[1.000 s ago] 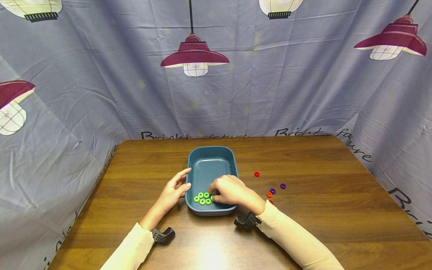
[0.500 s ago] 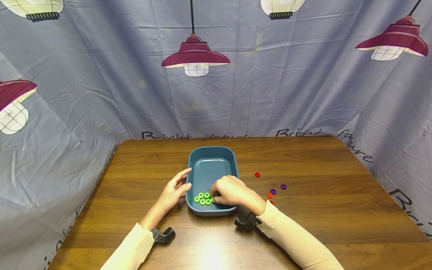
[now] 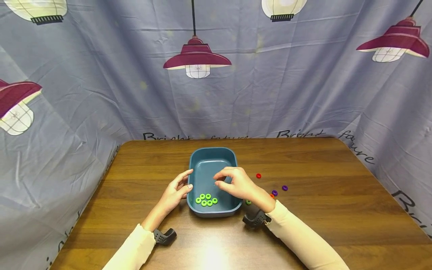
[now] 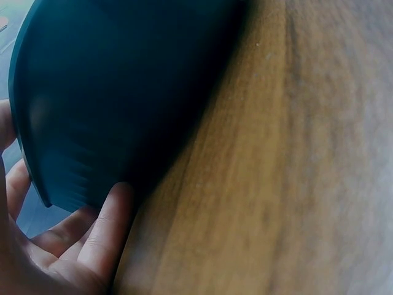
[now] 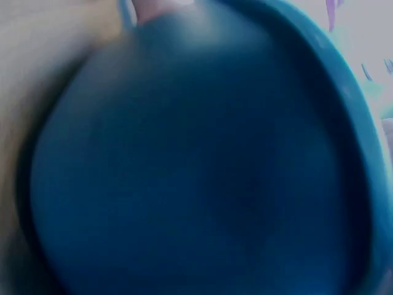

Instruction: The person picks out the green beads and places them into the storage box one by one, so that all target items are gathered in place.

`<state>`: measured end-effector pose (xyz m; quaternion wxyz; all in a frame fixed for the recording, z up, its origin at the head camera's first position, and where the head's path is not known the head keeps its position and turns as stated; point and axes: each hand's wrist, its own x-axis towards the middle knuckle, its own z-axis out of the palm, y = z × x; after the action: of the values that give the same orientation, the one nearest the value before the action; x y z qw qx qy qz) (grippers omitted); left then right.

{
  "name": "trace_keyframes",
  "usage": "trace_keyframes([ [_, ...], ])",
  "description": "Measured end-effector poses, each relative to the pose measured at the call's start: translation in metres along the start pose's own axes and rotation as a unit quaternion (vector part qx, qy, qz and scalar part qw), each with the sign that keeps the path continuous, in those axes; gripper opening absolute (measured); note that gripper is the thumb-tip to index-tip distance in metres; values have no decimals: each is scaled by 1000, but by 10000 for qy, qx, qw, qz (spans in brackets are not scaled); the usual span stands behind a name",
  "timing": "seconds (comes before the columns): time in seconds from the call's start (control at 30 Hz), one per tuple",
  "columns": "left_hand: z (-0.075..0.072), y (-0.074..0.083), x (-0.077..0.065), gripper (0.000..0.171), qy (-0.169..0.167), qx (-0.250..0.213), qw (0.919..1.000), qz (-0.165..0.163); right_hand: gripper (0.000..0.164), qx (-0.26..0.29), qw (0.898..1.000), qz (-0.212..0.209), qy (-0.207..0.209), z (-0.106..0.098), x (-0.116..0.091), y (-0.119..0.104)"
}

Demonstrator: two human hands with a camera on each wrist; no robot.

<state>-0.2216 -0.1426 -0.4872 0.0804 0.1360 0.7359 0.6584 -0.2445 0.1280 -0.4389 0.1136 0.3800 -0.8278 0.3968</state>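
Note:
A dark teal, rounded rectangular tray [image 3: 216, 215] stands on the table. Several small green rings [image 3: 209, 203] lie together on its floor, towards the near left. My left hand [image 3: 173, 195] touches the tray's left side with relaxed fingers; in the left wrist view its fingers [image 4: 109, 230] lie against the outer wall. Over the tray's right part hovers my right hand [image 3: 237, 183], its thumb and forefinger bent but apart, with nothing visible between them. The right wrist view is blurred, mostly filled by the tray's wall [image 5: 184, 160], with a bit of finger at the top.
Right of the tray, a red ring [image 3: 258, 176], purple rings [image 3: 285, 188] and an orange ring [image 3: 272, 196] lie scattered on the wooden table [image 3: 320, 210]. Another green ring [image 3: 248, 202] lies beside the tray, near my right wrist. A printed curtain [image 3: 216, 105] hangs behind the table.
My right hand has let go of a green ring, which now lies uncovered with the others, and has risen up and rightward. My left hand stays at the tray's side.

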Motion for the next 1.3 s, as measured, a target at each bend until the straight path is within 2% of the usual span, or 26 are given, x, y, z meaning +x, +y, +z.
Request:
trace_keyframes([
  [0.23,0,-1,0,58,9,-51,10000,-22,14,-452,9939,340,951,-23,-13,16],
  [0.33,0,0,0,58,7,-48,10000,-18,14,-566,9913,503,1080,-29,-22,25],
  [0.6,-1,1,-1,59,16,-11,10000,7,20,-706,9871,497,1351,-34,-43,41],
  [0.67,-1,1,0,59,-5,-19,10000,18,19,-718,9884,584,1208,-34,-46,44],
  [0.83,0,0,0,59,-41,-18,10000,-1,18,-775,9916,934,442,-29,-53,51],
  [0.9,0,0,0,59,-38,-13,10000,4,19,-807,9911,1028,252,-27,-55,52],
  [1.3,-1,1,0,59,-32,-6,10000,24,19,-972,9902,1002,-21,-23,-55,57],
])
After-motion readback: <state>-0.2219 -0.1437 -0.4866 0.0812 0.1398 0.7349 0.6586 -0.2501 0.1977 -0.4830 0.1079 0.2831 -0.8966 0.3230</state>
